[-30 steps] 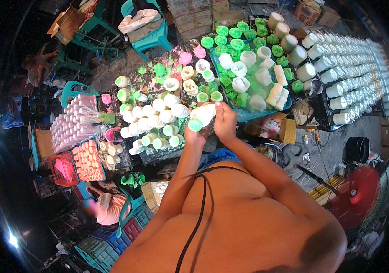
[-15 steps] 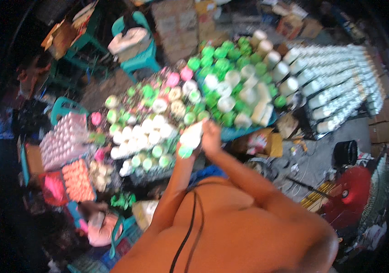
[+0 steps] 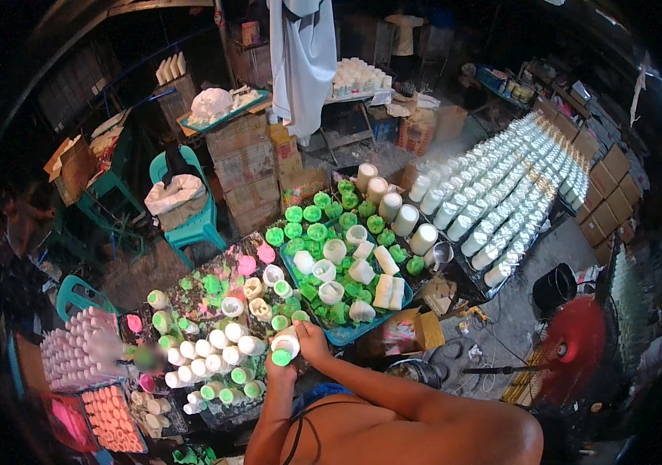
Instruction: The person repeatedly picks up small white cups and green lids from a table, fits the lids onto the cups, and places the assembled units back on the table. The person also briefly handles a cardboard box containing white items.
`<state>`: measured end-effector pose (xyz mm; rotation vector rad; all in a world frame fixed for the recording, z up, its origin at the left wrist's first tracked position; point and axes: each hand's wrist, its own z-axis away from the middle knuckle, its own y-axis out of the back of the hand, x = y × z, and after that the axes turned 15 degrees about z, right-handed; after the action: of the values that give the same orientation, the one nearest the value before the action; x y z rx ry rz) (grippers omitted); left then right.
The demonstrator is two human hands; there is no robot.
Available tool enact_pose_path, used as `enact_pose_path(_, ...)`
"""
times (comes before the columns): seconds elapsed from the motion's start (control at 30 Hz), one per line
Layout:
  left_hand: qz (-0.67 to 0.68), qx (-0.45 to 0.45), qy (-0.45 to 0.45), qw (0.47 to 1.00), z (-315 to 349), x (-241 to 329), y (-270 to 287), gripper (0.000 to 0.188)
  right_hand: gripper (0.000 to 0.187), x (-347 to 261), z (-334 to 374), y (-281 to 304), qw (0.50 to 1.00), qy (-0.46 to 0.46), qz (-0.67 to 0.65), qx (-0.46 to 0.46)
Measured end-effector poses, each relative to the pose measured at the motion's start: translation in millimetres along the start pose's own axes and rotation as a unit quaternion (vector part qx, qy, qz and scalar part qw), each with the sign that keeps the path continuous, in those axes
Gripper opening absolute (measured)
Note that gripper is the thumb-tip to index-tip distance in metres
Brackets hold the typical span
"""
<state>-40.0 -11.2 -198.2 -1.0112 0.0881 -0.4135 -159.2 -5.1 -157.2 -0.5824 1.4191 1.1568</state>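
A white cylinder with a green end [image 3: 284, 345] is between my hands, above the near edge of the worktable. My left hand [image 3: 281, 370] is wrapped round its lower part. Against its right side rests my right hand [image 3: 314, 345], fingers curled in; their tips are partly hidden. Several white cylinders [image 3: 215, 363], some with green ends, lie in rows just left of my hands. To the right, a blue tray [image 3: 350, 333] holds green lumps and white hollow pieces. Cream-coloured cups [image 3: 260, 310] stand just beyond my hands.
Long rows of white cylinders [image 3: 494, 205] fill a rack at right. A red fan [image 3: 567, 349] and a black bucket [image 3: 554, 287] stand on the floor. Trays of pink [image 3: 83, 349] and orange pieces [image 3: 112, 418] sit at left. A white cloth [image 3: 300, 70] hangs ahead.
My view has tilted up, so the hanging cloth and back tables now show. My hands appear lower in the picture, still on the white cylinder.
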Motion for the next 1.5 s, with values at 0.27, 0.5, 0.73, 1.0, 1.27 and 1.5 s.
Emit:
enact_pose_path(0.27,-0.046,-0.072,0.020,0.996,25.6,2.2,-53.2,0.036,0.034,-11.8,-38.9,16.4,0.980,-0.043,-0.048,-0.187)
enact_pose_path(0.5,0.017,-0.173,0.091,0.981,33.3,2.1,-81.2,0.046,0.038,-10.3,-43.9,11.3,0.990,0.061,0.042,-0.116)
enact_pose_path(0.73,0.131,-0.309,0.125,0.934,17.6,15.7,-77.8,0.047,0.035,-49.8,-23.0,16.6,0.986,-0.007,-0.103,-0.131)
enact_pose_path(1.0,-0.022,-0.198,-0.038,0.979,38.1,3.7,-111.5,0.045,0.043,-59.9,-20.2,7.5,0.987,0.078,-0.093,-0.102)
enact_pose_path(1.27,-0.026,-0.160,-0.059,0.985,46.2,3.4,-121.4,0.046,0.045,-71.7,-15.4,6.3,0.987,0.105,-0.047,-0.109)
enact_pose_path(1.5,-0.111,-0.158,-0.115,0.974,50.4,9.2,-121.4,0.045,0.038,-99.9,-6.3,26.6,0.956,0.265,0.125,0.000)
